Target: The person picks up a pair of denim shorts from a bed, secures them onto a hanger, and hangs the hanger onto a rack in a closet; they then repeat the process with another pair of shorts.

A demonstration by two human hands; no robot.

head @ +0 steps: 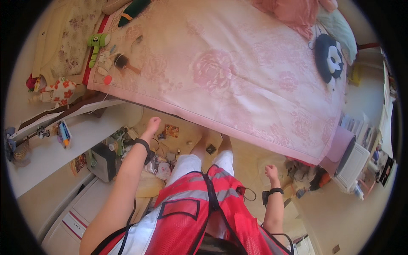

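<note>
I stand at the side of a bed covered by a pink floral bedspread (pixel 242 92). My left hand (pixel 153 125) is loosely curled over the floor, just short of the bedspread's edge, and nothing shows in it. Low on the other side, my right hand (pixel 271 172) is also curled, with no object visible in the fingers. Both hands are apart from the bed. On the bed's left corner lie a paddle hairbrush (pixel 127 64), a green toy hammer (pixel 96 47) and a round red item (pixel 107 79).
A white shelf (pixel 95 124) juts out at the left, with a black bin-like container (pixel 102 161) beneath it. Small items and bags (pixel 163 169) litter the floor by my legs. At the right stand a pink bin (pixel 339 149) and heaped bags (pixel 299 173). A neck pillow (pixel 324 59) lies on the bed.
</note>
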